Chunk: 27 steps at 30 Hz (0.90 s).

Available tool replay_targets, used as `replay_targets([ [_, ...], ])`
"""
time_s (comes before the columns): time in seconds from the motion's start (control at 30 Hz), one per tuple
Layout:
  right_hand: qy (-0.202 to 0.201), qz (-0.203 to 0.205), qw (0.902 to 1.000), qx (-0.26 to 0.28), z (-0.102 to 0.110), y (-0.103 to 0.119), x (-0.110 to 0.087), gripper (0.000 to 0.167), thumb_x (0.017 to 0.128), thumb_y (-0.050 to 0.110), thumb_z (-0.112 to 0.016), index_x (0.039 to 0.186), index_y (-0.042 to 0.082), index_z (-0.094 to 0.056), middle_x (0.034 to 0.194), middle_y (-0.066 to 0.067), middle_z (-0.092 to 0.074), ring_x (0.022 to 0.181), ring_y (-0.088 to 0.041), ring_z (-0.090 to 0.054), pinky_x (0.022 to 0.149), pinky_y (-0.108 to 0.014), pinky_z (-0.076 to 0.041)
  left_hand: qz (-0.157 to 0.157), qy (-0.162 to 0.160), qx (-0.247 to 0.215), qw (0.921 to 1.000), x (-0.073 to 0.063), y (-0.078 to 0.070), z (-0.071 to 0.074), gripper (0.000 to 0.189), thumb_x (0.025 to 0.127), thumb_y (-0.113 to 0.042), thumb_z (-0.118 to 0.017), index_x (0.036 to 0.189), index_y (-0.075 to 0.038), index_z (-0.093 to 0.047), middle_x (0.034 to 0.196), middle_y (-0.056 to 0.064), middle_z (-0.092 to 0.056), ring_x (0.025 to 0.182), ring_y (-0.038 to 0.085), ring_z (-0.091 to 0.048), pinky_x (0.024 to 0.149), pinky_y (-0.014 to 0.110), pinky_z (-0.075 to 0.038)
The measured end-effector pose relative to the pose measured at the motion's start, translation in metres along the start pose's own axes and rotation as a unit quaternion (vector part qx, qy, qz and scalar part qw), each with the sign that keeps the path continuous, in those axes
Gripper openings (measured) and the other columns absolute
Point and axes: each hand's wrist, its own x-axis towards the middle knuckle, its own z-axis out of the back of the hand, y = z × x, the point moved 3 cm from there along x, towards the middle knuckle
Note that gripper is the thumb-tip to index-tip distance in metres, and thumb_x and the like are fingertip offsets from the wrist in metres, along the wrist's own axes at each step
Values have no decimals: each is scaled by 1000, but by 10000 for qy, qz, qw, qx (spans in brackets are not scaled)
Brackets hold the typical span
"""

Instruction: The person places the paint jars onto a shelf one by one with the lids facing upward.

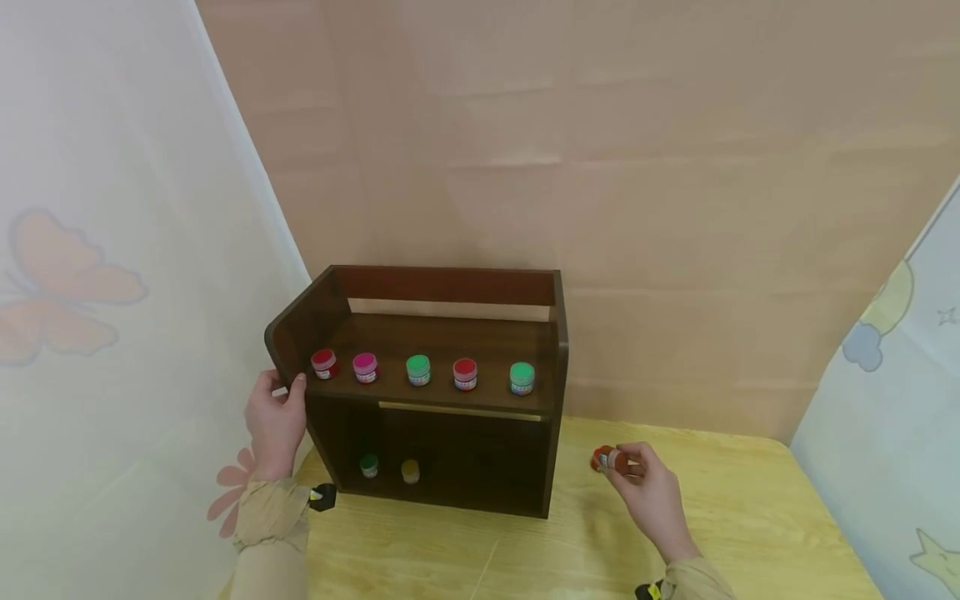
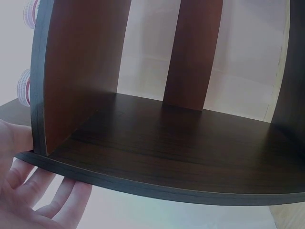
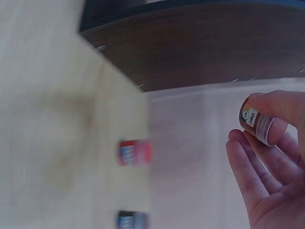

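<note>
My left hand [image 1: 276,429] grips the front edge of the left side panel of a dark brown wooden shelf unit [image 1: 450,333]. In the left wrist view its thumb is on one side of the boards and the fingers [image 2: 71,202] reach under the other. My right hand [image 1: 654,500] pinches a small brown paint jar [image 3: 255,121] with a clear-edged lid, tilted, to the right of the shelf. A red paint jar [image 3: 135,152] stands on the table near it, partly behind the held jar in the head view.
Along the upper shelf stand several jars, including a magenta jar [image 1: 365,367] and a light green jar [image 1: 522,378]. Below are a dark green jar [image 1: 369,465] and a yellow jar [image 1: 410,472]. A dark jar [image 3: 132,220] sits on the wooden table [image 1: 720,467]. Curtains hang left and right.
</note>
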Motion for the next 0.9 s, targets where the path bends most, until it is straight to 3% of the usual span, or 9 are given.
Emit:
replay_targets([
  [0.1, -112, 183, 9998, 39, 4, 17, 1, 37, 86, 1, -81, 116, 2, -61, 110, -20, -71, 90, -30, -72, 72, -23, -56, -2, 64, -9, 10000, -2, 0, 0, 34, 102, -27, -60, 118, 3, -61, 113, 21, -65, 89, 35, -67, 63, 7, -40],
  [0.27, -296, 483, 9983, 97, 12, 48, 5, 37, 85, 4, -83, 116, 4, -63, 107, -13, -72, 90, -26, -72, 74, -27, -58, -16, -4, 49, 10000, -1, 1, 0, 33, 102, -28, -61, 116, 1, -62, 111, 19, -66, 83, 24, -66, 63, 9, -41],
  [0.37, -461, 656, 9967, 122, 18, 66, 6, 38, 84, 3, -83, 116, 5, -64, 105, -9, -73, 89, -21, -72, 76, -29, -58, -15, 10, 38, 10000, -1, 2, 0, 34, 102, -29, -60, 116, 2, -62, 112, 19, -66, 85, 29, -67, 62, 8, -40],
  [0.5, -723, 907, 9930, 241, 25, 88, 4, 40, 81, -1, -84, 115, 5, -65, 104, -5, -73, 88, -13, -70, 77, -21, -56, 19, 65, 3, 10000, -2, 1, 1, 35, 103, -29, -59, 118, 2, -61, 114, 21, -65, 91, 38, -68, 62, 7, -40],
  [0.63, -917, 1053, 9893, 426, 31, 106, 0, 42, 79, -2, -86, 115, 7, -67, 104, -3, -72, 87, -9, -69, 76, -14, -52, -2, 70, 9, 10000, -2, 1, 1, 35, 102, -29, -60, 117, 2, -61, 114, 21, -65, 89, 37, -68, 61, 8, -41],
  [0.9, -797, 1278, 9861, 704, 32, 136, -5, 47, 77, -3, -87, 117, 10, -69, 107, -3, -72, 89, -11, -69, 80, -17, -53, 47, 75, 36, 10000, -3, -1, 1, 34, 103, -29, -59, 117, 1, -62, 113, 19, -66, 90, 36, -68, 62, 8, -41],
])
